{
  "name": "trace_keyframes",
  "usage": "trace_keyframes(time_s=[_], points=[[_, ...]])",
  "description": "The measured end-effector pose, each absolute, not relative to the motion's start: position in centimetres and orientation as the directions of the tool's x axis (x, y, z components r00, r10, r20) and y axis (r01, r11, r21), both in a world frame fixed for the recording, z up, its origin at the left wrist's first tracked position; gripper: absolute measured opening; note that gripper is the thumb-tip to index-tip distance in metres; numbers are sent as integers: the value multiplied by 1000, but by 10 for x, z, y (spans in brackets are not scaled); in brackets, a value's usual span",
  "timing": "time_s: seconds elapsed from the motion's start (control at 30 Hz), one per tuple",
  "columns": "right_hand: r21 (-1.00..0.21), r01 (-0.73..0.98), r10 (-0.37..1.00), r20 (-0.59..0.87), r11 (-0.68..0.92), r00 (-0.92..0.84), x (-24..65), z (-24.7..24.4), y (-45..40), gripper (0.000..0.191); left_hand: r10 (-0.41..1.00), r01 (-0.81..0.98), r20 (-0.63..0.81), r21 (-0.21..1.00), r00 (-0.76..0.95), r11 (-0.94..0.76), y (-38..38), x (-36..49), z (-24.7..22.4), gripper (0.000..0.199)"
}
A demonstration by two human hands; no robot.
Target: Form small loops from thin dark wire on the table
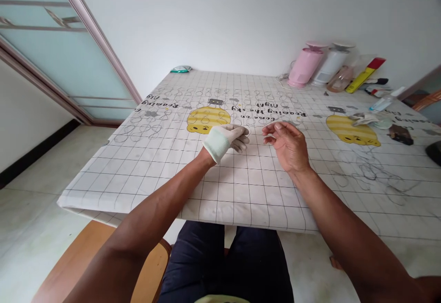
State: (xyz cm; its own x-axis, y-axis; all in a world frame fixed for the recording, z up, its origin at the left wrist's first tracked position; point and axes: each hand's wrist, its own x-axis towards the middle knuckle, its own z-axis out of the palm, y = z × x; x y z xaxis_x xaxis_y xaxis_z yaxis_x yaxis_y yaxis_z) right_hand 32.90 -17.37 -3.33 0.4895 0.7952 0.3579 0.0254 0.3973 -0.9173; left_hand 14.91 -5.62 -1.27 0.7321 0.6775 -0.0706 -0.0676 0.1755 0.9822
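My left hand (pixel 231 138) wears a whitish knitted glove with a pale green cuff. Its fingers are pressed together above the middle of the table; whatever they hold, if anything, is too fine to make out. Facing it across a small gap is my bare right hand (pixel 287 144), thumb and forefinger brought together, the other fingers curled. No object shows clearly between them. Thin strands lie in many loops (pixel 138 126) across the far and left parts of the checked tablecloth (pixel 144 183). A looser tangle of strands (pixel 374 170) lies to the right.
Along the back right stand a pink cylinder (pixel 306 67), a white cylinder (pixel 331 66), a pinkish bottle (pixel 340 80) and a yellow-red box (pixel 365 75). Nearer are a clear bottle (pixel 384 102), a crumpled glove-like cloth (pixel 374 120) and a dark brown item (pixel 400 134). A green packet (pixel 181 69) lies far left.
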Motion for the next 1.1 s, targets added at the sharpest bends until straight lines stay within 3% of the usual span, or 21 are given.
trace_keyframes(time_s=[0.3, 0.63, 0.77, 0.93, 1.1], points=[[-957, 17, 918, 284, 291, 277, 318, -26, -181, 33, 700, 123, -95, 992, 708, 10, -60, 149, -6, 15], [-933, -164, 891, 238, 320, 386, 319, -29, -175, 33, 611, -217, -4, 933, 792, 287, -49, 154, -28, 42], [-941, -183, 915, 209, 284, 346, 315, -33, -173, 36, 543, -228, 25, 923, 840, 310, -55, 161, -31, 35], [-953, -193, 947, 175, 231, 269, 307, -38, -171, 41, 669, -214, 8, 950, 743, 227, -57, 163, -31, 27], [-952, -214, 950, 157, 218, 272, 307, -42, -169, 40, 692, -199, -23, 950, 721, 239, -55, 164, -31, 22]])
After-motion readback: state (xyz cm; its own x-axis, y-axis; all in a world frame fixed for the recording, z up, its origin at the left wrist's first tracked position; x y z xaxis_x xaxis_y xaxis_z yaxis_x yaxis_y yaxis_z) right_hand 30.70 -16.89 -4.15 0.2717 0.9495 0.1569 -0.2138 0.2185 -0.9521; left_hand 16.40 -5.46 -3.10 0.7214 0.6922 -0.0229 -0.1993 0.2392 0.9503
